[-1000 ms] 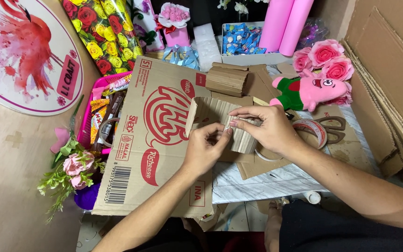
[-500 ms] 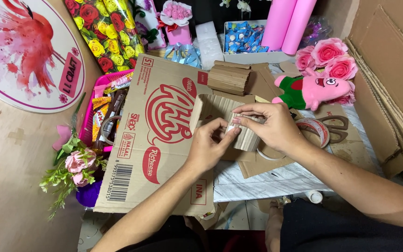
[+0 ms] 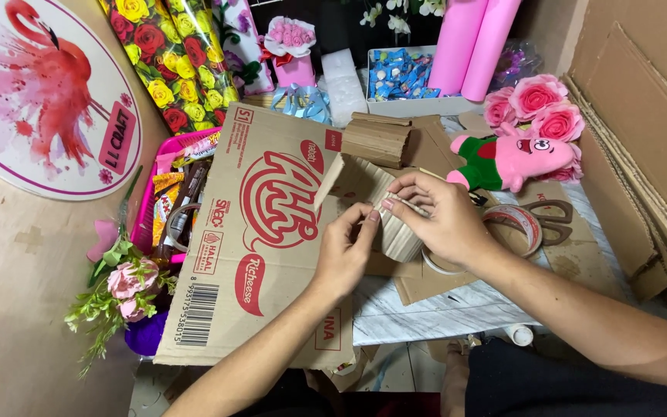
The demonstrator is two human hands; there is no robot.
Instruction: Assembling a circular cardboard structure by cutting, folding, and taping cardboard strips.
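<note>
My left hand (image 3: 347, 253) and my right hand (image 3: 438, 218) meet over a small roll of corrugated cardboard (image 3: 399, 235), both gripping it. The right fingers also pinch a thin wooden stick (image 3: 407, 203) against the roll's top edge. Under the hands lies a large flattened printed carton (image 3: 248, 232). A second corrugated roll (image 3: 376, 139) stands behind the hands. A ring of clear tape (image 3: 516, 228) sits just right of my right wrist.
Scissors (image 3: 550, 212) lie beside the tape. A pink plush toy (image 3: 515, 158) and pink fabric roses (image 3: 534, 104) sit at the right, stacked cardboard sheets (image 3: 642, 170) beyond. A pink tray of snack packs (image 3: 171, 201), a small flower bunch (image 3: 121, 289) and an oval flamingo sign (image 3: 40, 93) fill the left.
Both hands stay on the small corrugated roll and have turned it slightly. The view has shifted a little.
</note>
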